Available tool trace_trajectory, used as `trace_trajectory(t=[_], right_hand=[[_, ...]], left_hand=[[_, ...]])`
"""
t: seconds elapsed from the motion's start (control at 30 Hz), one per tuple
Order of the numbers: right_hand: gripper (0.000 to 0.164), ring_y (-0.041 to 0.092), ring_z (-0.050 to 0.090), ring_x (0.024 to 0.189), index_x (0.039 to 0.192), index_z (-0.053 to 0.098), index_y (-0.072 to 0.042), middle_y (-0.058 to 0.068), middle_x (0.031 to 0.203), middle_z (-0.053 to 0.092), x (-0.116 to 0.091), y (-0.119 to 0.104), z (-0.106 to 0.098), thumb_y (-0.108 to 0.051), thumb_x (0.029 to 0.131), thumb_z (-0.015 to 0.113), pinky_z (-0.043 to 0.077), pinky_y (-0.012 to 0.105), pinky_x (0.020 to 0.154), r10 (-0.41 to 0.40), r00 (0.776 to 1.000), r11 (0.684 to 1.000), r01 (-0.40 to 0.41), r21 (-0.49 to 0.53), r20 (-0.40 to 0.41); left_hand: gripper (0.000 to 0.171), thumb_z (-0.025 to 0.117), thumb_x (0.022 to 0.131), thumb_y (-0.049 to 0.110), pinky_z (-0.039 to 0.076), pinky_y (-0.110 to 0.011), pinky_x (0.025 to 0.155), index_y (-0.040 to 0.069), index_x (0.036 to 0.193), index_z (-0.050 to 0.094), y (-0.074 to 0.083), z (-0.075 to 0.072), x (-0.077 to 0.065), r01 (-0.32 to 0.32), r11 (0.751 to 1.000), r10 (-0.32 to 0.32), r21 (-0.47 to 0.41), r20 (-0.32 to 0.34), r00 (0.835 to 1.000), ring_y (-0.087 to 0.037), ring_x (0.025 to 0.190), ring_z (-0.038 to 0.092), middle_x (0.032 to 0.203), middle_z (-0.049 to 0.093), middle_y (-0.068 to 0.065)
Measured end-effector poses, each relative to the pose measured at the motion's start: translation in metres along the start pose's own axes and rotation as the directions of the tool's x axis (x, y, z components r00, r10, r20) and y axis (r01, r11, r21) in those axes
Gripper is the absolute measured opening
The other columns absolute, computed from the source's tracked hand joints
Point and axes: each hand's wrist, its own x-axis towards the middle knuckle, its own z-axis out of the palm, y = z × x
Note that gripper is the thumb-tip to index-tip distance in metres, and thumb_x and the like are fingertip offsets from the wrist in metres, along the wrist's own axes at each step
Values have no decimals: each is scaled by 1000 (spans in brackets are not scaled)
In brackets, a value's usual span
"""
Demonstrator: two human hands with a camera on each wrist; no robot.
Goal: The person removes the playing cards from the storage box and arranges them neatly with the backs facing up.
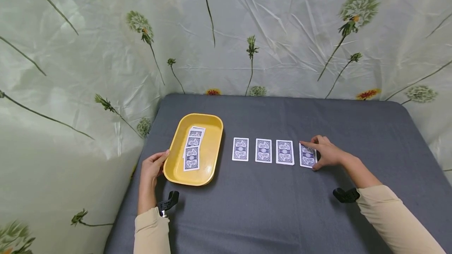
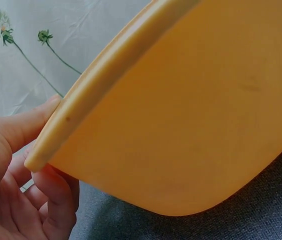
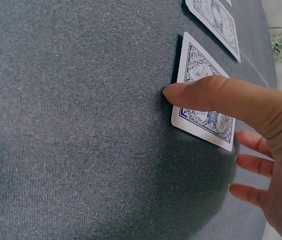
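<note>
My left hand [image 1: 152, 168] pinches the left rim of a yellow tray [image 1: 170, 171], thumb on top and curled fingers beneath. Inside it, several blue-backed playing cards [image 1: 192, 158] overlap in a loose column. Over on the right, my right hand [image 1: 326, 152] spans the last playing card [image 1: 308, 155] of a row, the index finger at its far edge and the thumb at its near edge. From the right wrist view, the thumb [image 3: 201, 95] crosses that card, its tip just past the edge; the other fingertips are spread beyond the card.
Three more face-down cards lie in the row between tray and right hand: a left one [image 1: 240, 149], a middle one [image 1: 263, 150] and a right one [image 1: 285, 152]. A grey cloth [image 1: 247, 207] covers the table. Behind and at left hangs a flower-patterned curtain [image 1: 275, 50].
</note>
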Motion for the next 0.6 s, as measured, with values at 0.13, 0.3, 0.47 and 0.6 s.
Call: trace_trajectory(t=[0.13,0.3,0.47,0.6], right_hand=[[88,28,36,93,138,41,-9,15,109,39,2,-1,-1,-30,64,83,34,37,73,26,999,999,-25,-42,19],[88,27,36,91,138,41,-10,14,106,38,3,-4,-2,-31,64,82,33,36,71,31,999,999,-30,-43,21],[88,28,36,92,138,41,-10,14,107,37,3,-2,0,-31,64,83,33,36,72,39,999,998,-39,-42,13],[88,28,36,92,138,41,-11,14,109,38,3,0,1,-33,63,82,34,37,72,38,999,998,-38,-47,7]], left_hand=[[58,68,79,47,48,-22,54,1,113,60,0,0,-1,-4,1000,4,-5,-8,1000,-6,60,56,75,58,8],[58,68,79,46,48,-22,53,0,114,59,0,0,-1,-12,1000,12,-22,-3,1000,-5,59,56,71,58,10],[58,68,79,46,48,-22,53,0,113,60,1,0,-1,-14,1000,14,-14,-8,1000,-5,59,55,73,57,9],[56,69,79,45,48,-22,53,0,112,61,1,0,0,-11,1000,11,-11,-10,1000,-6,60,55,74,57,8]])
